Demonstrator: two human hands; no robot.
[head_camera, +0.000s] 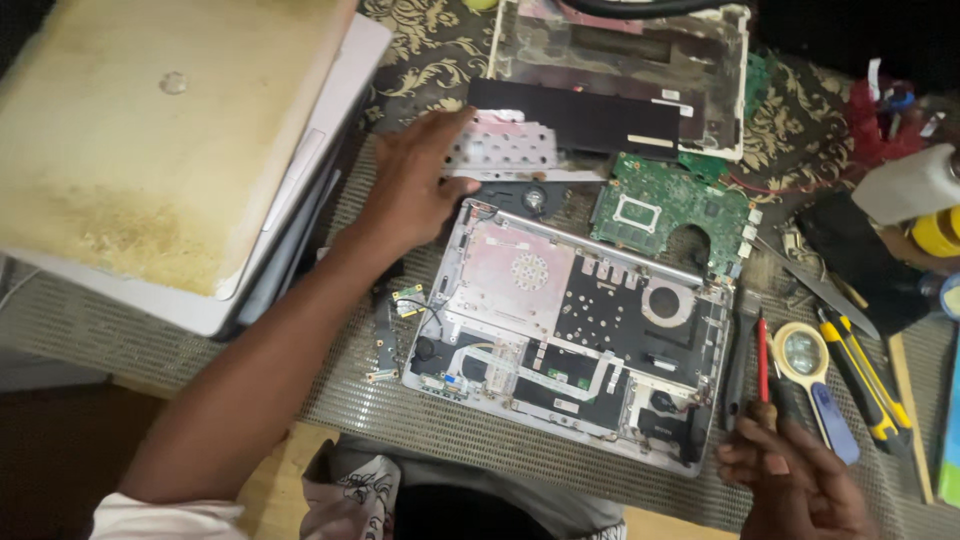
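An opened laptop base (570, 335) lies in the middle of the mat with its inner metal frame and cables exposed. My left hand (415, 180) reaches past its top left corner and rests with fingers spread on a pale perforated metal plate (505, 148). My right hand (790, 480) sits at the lower right, fingers curled around the dark handle of a red-shafted screwdriver (763, 365) that points away from me. A green circuit board (665, 210) lies just beyond the laptop base, next to a black fan (533, 198).
A stack of closed laptops (160, 150) fills the left side. Another stripped laptop shell (625, 60) lies at the top. Right of the base lie a yellow magnifying glass (805, 355), a yellow utility knife (860, 385), a metal blade (815, 285) and a white roll (905, 185).
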